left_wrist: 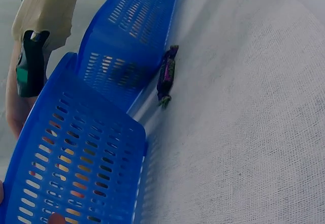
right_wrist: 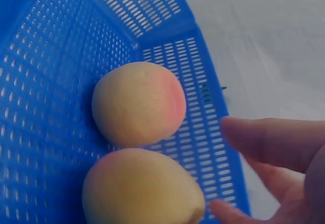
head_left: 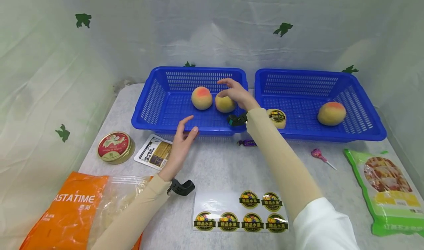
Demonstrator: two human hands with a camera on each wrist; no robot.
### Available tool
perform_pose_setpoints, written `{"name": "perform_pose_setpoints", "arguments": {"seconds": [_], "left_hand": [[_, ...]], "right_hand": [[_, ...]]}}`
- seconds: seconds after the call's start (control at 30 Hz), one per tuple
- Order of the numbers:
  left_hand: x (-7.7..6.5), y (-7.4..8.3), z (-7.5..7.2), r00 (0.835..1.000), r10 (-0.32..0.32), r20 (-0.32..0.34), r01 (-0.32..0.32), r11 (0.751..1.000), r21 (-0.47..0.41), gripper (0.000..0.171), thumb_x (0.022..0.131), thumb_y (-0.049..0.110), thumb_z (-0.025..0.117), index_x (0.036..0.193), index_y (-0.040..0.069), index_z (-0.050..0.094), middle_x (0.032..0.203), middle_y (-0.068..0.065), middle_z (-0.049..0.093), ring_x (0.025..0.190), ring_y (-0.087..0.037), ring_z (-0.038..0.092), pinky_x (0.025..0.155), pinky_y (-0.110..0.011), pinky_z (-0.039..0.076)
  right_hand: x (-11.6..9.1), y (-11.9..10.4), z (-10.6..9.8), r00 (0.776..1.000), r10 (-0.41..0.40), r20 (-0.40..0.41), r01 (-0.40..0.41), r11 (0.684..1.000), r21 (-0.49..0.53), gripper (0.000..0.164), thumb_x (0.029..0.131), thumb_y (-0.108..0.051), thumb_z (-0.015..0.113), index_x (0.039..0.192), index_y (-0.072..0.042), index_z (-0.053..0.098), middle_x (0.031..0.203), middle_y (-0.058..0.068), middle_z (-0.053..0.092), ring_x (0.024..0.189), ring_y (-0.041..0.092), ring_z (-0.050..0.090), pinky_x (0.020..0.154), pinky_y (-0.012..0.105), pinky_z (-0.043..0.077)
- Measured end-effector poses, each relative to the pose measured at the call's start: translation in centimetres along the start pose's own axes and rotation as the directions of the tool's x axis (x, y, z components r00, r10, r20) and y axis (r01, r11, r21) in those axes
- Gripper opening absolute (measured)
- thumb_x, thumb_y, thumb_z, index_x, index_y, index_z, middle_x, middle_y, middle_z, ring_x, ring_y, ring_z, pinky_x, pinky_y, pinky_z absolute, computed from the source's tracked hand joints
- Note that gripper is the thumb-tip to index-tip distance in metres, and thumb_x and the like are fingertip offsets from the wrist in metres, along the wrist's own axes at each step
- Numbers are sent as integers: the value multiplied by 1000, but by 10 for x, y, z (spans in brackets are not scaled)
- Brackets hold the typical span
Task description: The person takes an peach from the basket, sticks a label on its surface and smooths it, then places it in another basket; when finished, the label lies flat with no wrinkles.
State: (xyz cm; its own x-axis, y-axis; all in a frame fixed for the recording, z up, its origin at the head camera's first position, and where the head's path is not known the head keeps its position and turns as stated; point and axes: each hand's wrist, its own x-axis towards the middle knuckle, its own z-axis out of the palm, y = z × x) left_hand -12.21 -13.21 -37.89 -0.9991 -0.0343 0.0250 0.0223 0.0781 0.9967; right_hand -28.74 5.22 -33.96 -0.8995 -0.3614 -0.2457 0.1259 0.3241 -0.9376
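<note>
Two peaches lie side by side in the left blue basket [head_left: 188,122]: a left peach [head_left: 201,98] with a red top, and a right peach [head_left: 223,104]. My right hand [head_left: 239,94] hovers over the right peach and partly covers it. In the right wrist view its thumb and fingers are spread beside the peach [right_wrist: 142,188], and nothing is gripped. At the basket's front rim, my left hand [head_left: 180,145] is held with thumb and index finger apart, holding nothing. The left wrist view shows only a fingertip [left_wrist: 57,218] in front of the basket's slotted wall.
A right blue basket [head_left: 298,130] holds a peach with a label [head_left: 277,118] and another peach [head_left: 331,113]. In front lie a sticker sheet [head_left: 215,202], purple candy [head_left: 247,143], lollipop [head_left: 317,154], green bag [head_left: 387,191], round tin [head_left: 114,147], flat packet [head_left: 154,152] and orange bag [head_left: 69,209].
</note>
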Motion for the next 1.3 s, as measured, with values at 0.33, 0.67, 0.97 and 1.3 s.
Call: {"name": "perform_pose_setpoints", "arguments": {"seconds": [0.33, 0.67, 0.97, 1.3], "left_hand": [[-1, 1, 1, 1000, 17, -8, -17, 999, 46, 43, 94, 17, 47, 135, 8, 36, 128, -15, 40, 101, -37, 49, 85, -44, 39], [-3, 0, 2, 1000, 29, -5, -29, 999, 42, 42, 95, 17, 46, 135, 8, 36, 123, -17, 43, 102, -39, 48, 83, -40, 39], [-2, 0, 2, 999, 46, -14, -45, 998, 47, 42, 95, 16, 47, 134, 8, 37, 127, -13, 41, 99, -31, 51, 82, -36, 40], [-2, -1, 2, 999, 48, -22, -47, 998, 50, 41, 95, 16, 47, 134, 6, 37, 124, -14, 43, 98, -31, 51, 80, -33, 40]], "right_hand": [[10, 8, 14, 990, 141, 19, -139, 988, -67, 59, 85, -2, 55, 139, -16, 34, 145, 5, 21, 128, 23, 23, 103, 42, 22], [11, 12, 20, 969, 241, 60, -241, 971, -13, 53, 84, -1, 55, 133, -18, 43, 136, 6, 34, 119, 28, 34, 90, 58, 33], [3, 2, 14, 984, 153, 87, -158, 986, 48, 50, 86, -10, 58, 131, -21, 41, 136, 4, 30, 118, 30, 34, 87, 58, 36], [-31, -11, -3, 970, -51, 238, -20, 959, 284, 57, 86, -5, 59, 133, -27, 35, 130, 11, 24, 107, 37, 46, 86, 52, 41]]}}
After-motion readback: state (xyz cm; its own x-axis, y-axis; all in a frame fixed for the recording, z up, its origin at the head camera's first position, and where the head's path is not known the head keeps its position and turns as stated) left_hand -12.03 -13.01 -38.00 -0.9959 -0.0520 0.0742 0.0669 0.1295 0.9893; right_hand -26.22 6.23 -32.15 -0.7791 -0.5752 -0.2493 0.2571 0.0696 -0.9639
